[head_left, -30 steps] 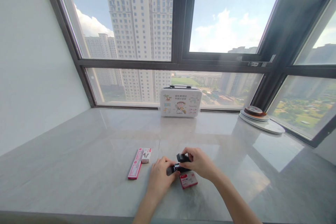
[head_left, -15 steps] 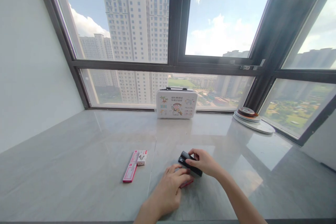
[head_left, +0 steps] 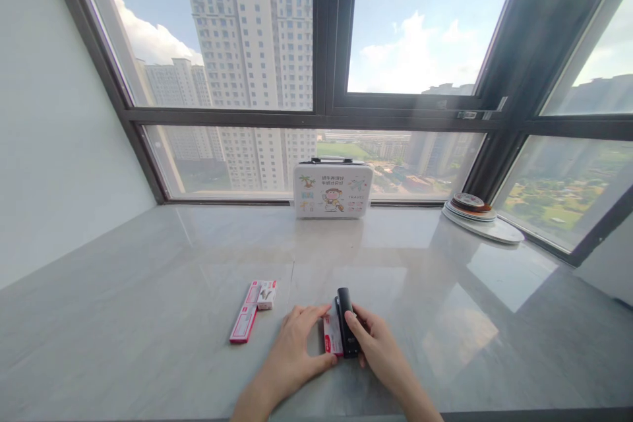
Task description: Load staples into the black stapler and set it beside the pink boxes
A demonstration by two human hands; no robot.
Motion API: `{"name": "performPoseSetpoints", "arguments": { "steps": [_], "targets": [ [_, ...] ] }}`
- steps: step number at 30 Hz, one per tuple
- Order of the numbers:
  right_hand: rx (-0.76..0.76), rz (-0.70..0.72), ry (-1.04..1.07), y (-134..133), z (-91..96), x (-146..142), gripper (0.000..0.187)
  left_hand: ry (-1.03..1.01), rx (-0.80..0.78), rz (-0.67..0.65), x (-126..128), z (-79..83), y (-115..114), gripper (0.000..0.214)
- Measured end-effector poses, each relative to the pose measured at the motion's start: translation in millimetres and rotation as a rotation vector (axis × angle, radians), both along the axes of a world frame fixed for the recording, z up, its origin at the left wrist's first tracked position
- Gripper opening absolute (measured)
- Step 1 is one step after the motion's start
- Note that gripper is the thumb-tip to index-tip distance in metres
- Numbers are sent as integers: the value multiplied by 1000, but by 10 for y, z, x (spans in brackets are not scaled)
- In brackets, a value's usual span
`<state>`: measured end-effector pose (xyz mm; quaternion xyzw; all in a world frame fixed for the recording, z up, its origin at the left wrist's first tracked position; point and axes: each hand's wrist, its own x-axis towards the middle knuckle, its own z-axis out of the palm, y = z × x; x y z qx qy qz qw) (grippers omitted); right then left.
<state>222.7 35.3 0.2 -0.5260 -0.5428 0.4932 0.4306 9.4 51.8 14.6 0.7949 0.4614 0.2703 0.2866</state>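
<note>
A black stapler (head_left: 349, 326) stands lengthwise in front of me, with my right hand (head_left: 378, 341) wrapped around its right side and the thumb on top. Against its left side is a small pink-and-white box (head_left: 331, 335), partly covered by the stapler. My left hand (head_left: 297, 346) spans this box, fingertips at its far end and thumb at its near end. Farther left lie flat pink-and-white packs (head_left: 244, 324) in a line. Beside their upper part sits a small white box with a staple picture (head_left: 267, 295).
A white carry case (head_left: 332, 191) with cartoon prints stands against the window at the back. Stacked plates or round discs (head_left: 482, 223) rest in the right corner. A grey, glossy surface (head_left: 148, 316) lies under everything, with a wall (head_left: 64, 145) on the left.
My right hand has turned the stapler from slanted to lengthwise, its hold now at the right side. My left hand has shifted left, its fingers spread to the box's ends. The view has tilted slightly.
</note>
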Motion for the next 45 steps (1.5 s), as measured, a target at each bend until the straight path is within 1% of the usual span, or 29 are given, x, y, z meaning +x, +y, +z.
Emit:
{"name": "performPoseSetpoints", "arguments": {
  "steps": [2, 3, 4, 5, 7, 9, 10, 11, 13, 15, 17, 19, 22, 26, 28, 30, 33, 37, 39, 40, 41, 43, 44, 45],
  "targets": [
    [-12, -63, -8, -6, -18, -54, 71, -14, 32, -9, 24, 14, -26, 83],
    [-13, -106, -23, -10, -29, -64, 73, -26, 69, 1, 7, 22, -37, 78],
    [-9, -155, -45, -16, -41, -65, 74, -42, 118, 35, -35, 28, -42, 69],
    [1, -204, -71, -24, -52, -61, 74, -59, 178, 104, -107, 27, -40, 57],
    [25, -270, -127, -43, -77, -48, 71, -79, 307, 340, -339, -4, -9, 35],
    [49, -290, -165, -57, -104, -36, 68, -33, 407, 626, -657, -79, 41, 31],
    [60, -289, -174, -60, -119, -31, 66, 30, 421, 722, -825, -130, 63, 32],
    [72, -285, -178, -59, -136, -27, 65, 97, 406, 749, -986, -186, 75, 33],
    [91, -273, -180, -49, -173, -18, 63, 191, 370, 678, -1245, -292, 65, 34],
    [101, -250, -181, -38, -204, -9, 61, 229, 353, 567, -1389, -367, 13, 39],
    [108, -231, -179, -36, -221, -3, 59, 220, 345, 465, -1418, -394, -50, 43],
    [113, -223, -169, -47, -214, -6, 58, 182, 304, 358, -1352, -372, -93, 40],
    [116, -217, -144, -83, -161, -27, 54, 109, 170, 216, -1112, -260, -92, 36],
    [101, -201, -113, -135, -71, -57, 52, -4, 35, 168, -620, -24, -20, 42],
    [99, -200, -111, -148, -47, -62, 51, -81, 20, 124, -368, 75, 16, 46],
    [103, -200, -112, -151, -44, -61, 50, -112, 13, 49, -157, 120, 48, 52],
    [117, -199, -123, -148, -63, -56, 50, -80, 2, -27, 59, 75, 85, 64],
    [147, -192, -143, -142, -99, -51, 50, -31, 48, -36, 191, -20, 60, 76],
    [161, -193, -157, -134, -113, -49, 51, -40, 62, -56, 183, 6, 22, 84],
    [163, -195, -165, -130, -119, -49, 52, -58, 72, -64, 147, 40, 13, 84],
    [162, -200, -172, -126, -123, -49, 53, -84, 89, -54, 84, 83, 20, 78],
    [157, -216, -188, -124, -122, -50, 55, -141, 143, 37, -135, 164, 94, 52],
    [155, -223, -197, -126, -116, -52, 56, -165, 184, 132, -291, 186, 163, 39],
    [155, -229, -207, -130, -106, -54, 57, -174, 222, 231, -471, 186, 246, 37]
  ]
}}
